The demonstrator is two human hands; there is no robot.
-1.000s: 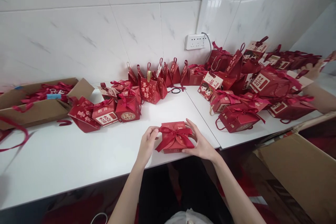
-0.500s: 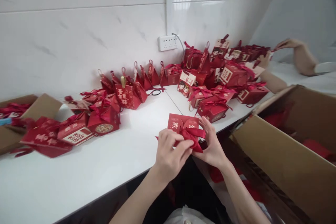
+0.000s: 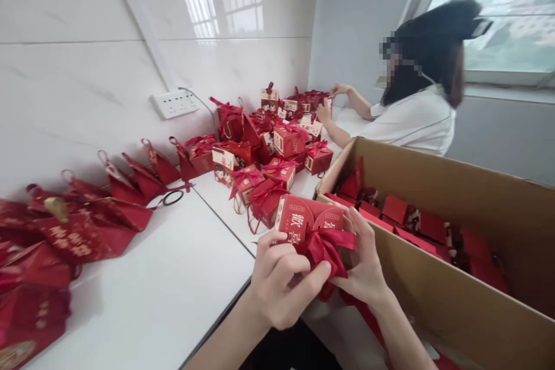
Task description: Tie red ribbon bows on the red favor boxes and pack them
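Between my two hands, in front of my body, is a red gift box (image 3: 310, 214) with gold characters and a red ribbon bow (image 3: 329, 245). My left hand (image 3: 284, 277) grips it from the left and front, thumb pressed on the ribbon. Around the right side and underneath wraps my right hand (image 3: 362, 260), its fingers at the box's edge. The box is raised over the table's front edge. Just behind it stand several finished-looking red boxes with bows, the nearest a red box (image 3: 267, 199). The underside of the held box is hidden.
A large open cardboard carton (image 3: 455, 277) at the right holds several red boxes (image 3: 396, 208). Red pointed boxes (image 3: 95, 231) line the wall side of the white table (image 3: 173, 283). A black ring (image 3: 173, 198) lies there. A co-worker (image 3: 416, 98) handles a box at the far end.
My view has swung right, bringing the co-worker, the window and the carton's contents into sight. The gift box stays in both hands and has come toward the carton.
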